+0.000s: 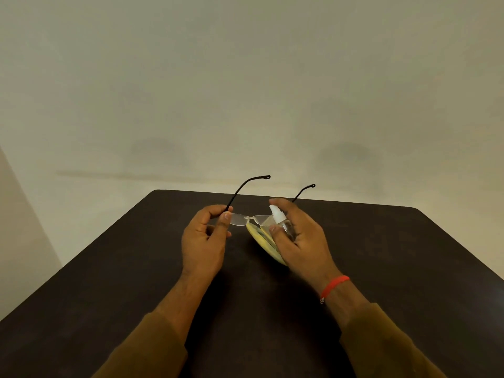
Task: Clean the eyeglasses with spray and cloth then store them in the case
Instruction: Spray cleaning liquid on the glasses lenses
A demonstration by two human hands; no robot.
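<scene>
Rimless eyeglasses [246, 219] with thin black temples are held above the dark table, temples unfolded and pointing away from me. My left hand [205, 237] pinches the left temple near its hinge. My right hand [297, 238] grips a small clear spray bottle [281, 221] with a white nozzle, index finger on top, close to the right lens. Under the glasses lies a yellow flat thing [263, 240], cloth or case, I cannot tell which; my right hand partly hides it.
The dark brown table [395, 268] fills the lower view, its far edge just behind the hands. A plain pale wall stands behind it. A red thread band [334, 286] circles my right wrist.
</scene>
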